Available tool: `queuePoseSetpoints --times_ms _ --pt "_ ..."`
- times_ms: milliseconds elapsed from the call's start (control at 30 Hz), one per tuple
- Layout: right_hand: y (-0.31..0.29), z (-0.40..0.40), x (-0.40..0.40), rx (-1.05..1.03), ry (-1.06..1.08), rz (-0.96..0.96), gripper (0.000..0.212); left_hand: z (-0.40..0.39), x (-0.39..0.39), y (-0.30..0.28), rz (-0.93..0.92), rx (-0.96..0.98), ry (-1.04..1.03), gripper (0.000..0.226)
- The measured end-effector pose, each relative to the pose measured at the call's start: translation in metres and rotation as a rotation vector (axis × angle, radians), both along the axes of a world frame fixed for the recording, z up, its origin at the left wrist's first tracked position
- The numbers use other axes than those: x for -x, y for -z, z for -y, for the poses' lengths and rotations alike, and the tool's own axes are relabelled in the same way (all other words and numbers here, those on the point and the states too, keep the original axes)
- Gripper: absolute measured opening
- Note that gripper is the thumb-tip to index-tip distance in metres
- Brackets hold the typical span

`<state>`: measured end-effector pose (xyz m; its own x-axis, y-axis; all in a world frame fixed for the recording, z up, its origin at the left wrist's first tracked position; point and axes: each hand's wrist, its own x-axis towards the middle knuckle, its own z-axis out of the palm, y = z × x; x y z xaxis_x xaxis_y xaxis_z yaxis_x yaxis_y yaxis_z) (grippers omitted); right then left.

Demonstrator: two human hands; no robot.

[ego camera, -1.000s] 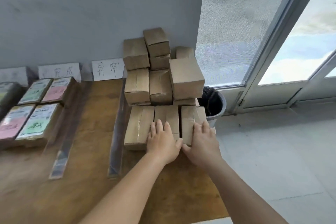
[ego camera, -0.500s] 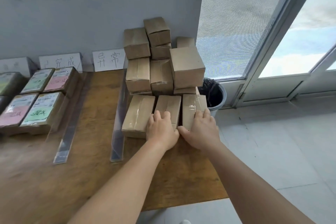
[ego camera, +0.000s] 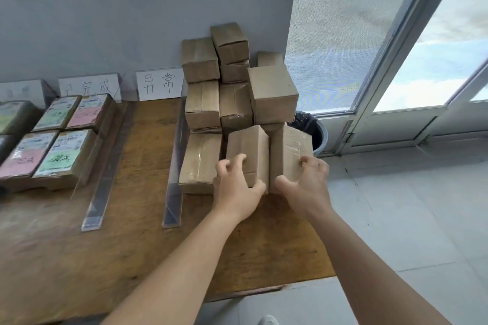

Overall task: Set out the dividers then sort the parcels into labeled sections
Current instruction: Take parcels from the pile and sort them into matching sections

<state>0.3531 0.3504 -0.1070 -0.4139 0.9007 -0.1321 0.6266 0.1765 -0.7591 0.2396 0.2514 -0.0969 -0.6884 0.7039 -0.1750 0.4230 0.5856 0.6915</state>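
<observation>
A wooden table (ego camera: 132, 258) carries a stack of brown boxes (ego camera: 232, 81) against the wall, right of two clear dividers (ego camera: 174, 166). At its front, the left hand (ego camera: 235, 187) has its grip clamped on the middle box (ego camera: 249, 150), fingers curled over it. The right hand (ego camera: 307, 182) grips the neighbouring box (ego camera: 286, 150), both tilted up.

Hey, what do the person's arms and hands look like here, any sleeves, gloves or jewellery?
Both arms are bare as far up as the picture shows, with no sleeves in view. The left hand and right hand wear no gloves, and no rings, watch or bracelets show on the hands or wrists.
</observation>
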Motion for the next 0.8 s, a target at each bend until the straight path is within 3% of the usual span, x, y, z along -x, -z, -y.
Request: queuePoseSetpoints --times_ms 100,233,367,533,667,800 --pt "-0.004 0.010 -0.018 0.118 0.046 -0.150 0.078 0.018 -0.009 -0.002 0.175 -0.158 -0.065 0.060" --pt "-0.005 0.023 -0.038 0.407 0.060 -0.387 0.049 0.046 -0.017 0.008 0.452 -0.276 -0.110 0.051" --pt "0.004 0.042 -0.047 0.547 0.082 -0.363 0.069 0.070 -0.027 0.018 0.636 -0.299 -0.116 0.052" --pt "0.007 0.067 -0.050 0.444 0.015 -0.264 0.052 0.092 -0.037 0.020 0.564 -0.227 -0.040 0.056" --pt "0.005 0.082 -0.050 0.132 -0.118 -0.124 0.060 0.096 -0.042 0.012 0.454 -0.147 0.021 0.056" --pt "0.002 0.096 -0.047 -0.096 -0.225 0.041 0.038 0.092 -0.048 0.004 0.222 0.018 0.068 0.073"
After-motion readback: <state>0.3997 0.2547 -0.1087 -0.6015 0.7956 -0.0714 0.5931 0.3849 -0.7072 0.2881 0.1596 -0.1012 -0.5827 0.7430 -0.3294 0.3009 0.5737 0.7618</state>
